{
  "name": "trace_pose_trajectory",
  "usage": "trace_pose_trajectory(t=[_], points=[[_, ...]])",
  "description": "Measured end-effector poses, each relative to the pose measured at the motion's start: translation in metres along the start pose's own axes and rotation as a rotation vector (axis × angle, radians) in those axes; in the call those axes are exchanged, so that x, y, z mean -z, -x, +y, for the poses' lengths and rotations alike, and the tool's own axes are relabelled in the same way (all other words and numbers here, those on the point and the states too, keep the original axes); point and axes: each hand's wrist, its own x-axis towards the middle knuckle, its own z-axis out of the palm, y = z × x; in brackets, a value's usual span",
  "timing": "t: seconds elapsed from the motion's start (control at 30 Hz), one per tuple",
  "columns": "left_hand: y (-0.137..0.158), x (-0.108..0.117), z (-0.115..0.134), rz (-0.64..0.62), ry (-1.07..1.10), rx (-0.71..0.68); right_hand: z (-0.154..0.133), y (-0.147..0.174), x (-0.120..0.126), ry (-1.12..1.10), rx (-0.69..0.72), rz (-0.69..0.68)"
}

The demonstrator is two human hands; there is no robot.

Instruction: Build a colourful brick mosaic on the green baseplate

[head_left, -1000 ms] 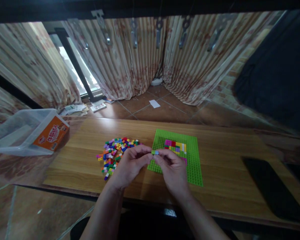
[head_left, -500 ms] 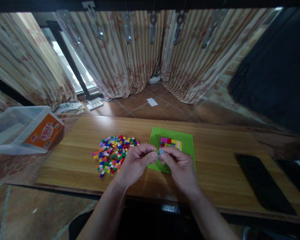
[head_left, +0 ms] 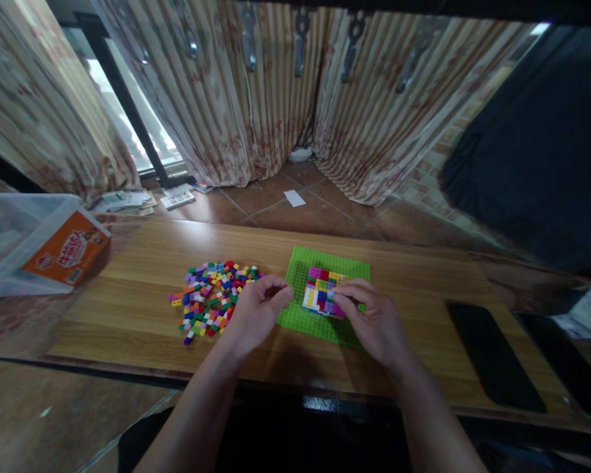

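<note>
A block of multicoloured toy bricks [head_left: 320, 289] stands on a green studded baseplate [head_left: 295, 322]. My right hand [head_left: 374, 318] is over the right side of that block, thumb and forefinger pinched on a small light blue brick [head_left: 331, 295]. The fingers partly cover this brick, and I cannot tell whether it touches the bricks below. My left hand [head_left: 259, 312] hovers between the baseplate's left edge and a loose pile of bricks [head_left: 211, 299]. Its thumb and fingertips are pressed together; what they hold, if anything, is hidden.
The wooden table [head_left: 142, 315] carries a black phone-like slab [head_left: 492, 355] on the right, with another dark slab [head_left: 561, 361] beyond it. A clear plastic bin [head_left: 29, 243] with an orange label is at the far left. Striped curtains [head_left: 256, 118] hang behind the table.
My hands have moved apart from where they met over the baseplate. The right one has shifted right over the brick block, the left one slightly left. The view has shifted a little.
</note>
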Motion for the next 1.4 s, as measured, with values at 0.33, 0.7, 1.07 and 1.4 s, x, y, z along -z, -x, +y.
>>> trace_pose_trajectory(t=[0.33,0.7,1.07,1.4], points=[[0.006,-0.011,-0.001,-0.183,0.0,-0.004,-0.003,0.001,-0.003,0.121,0.085,-0.077],[0.007,-0.015,-0.004,-0.191,-0.14,-0.067,-0.004,0.003,-0.008,0.233,0.118,-0.105],[0.008,-0.019,-0.002,-0.176,-0.018,-0.116,-0.015,-0.006,-0.012,0.552,0.143,-0.241],[0.007,-0.018,-0.003,-0.194,-0.034,-0.094,-0.035,-0.014,-0.016,0.837,0.066,-0.34]])
